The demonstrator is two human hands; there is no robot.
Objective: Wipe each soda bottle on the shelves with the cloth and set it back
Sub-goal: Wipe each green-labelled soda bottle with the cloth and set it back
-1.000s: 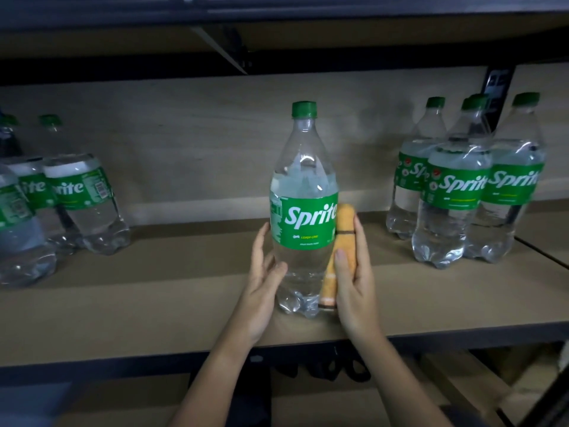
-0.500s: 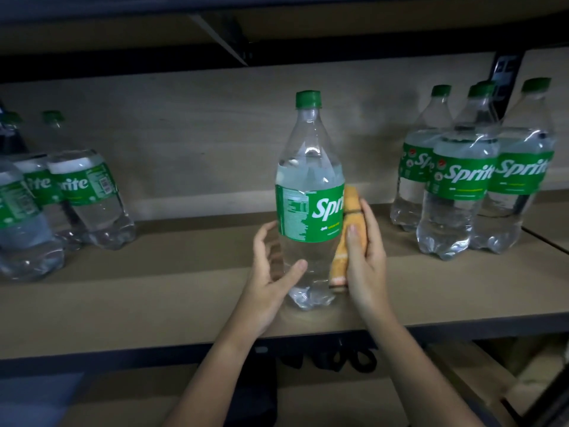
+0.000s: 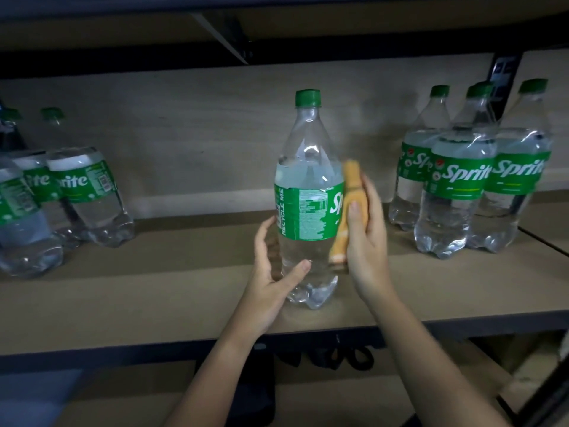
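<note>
a brown shelf (image 3: 129,306) holds sprite bottles in groups at far left (image 3: 89,195) and far right (image 3: 455,192). a sprite bottle (image 3: 308,195) stands upright at centre. the left hand (image 3: 271,272) curls round its lower body, while the right hand (image 3: 366,238) presses a folded orange cloth (image 3: 349,208) against its right side.

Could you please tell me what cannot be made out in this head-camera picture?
- Cloth: blurred, mostly behind the right hand.
- Left hand fingers: hidden behind the held bottle.
- Leftmost bottle: cut by the frame edge.
- Label small print: too small.
- Dark objects under the shelf: too dim.
</note>
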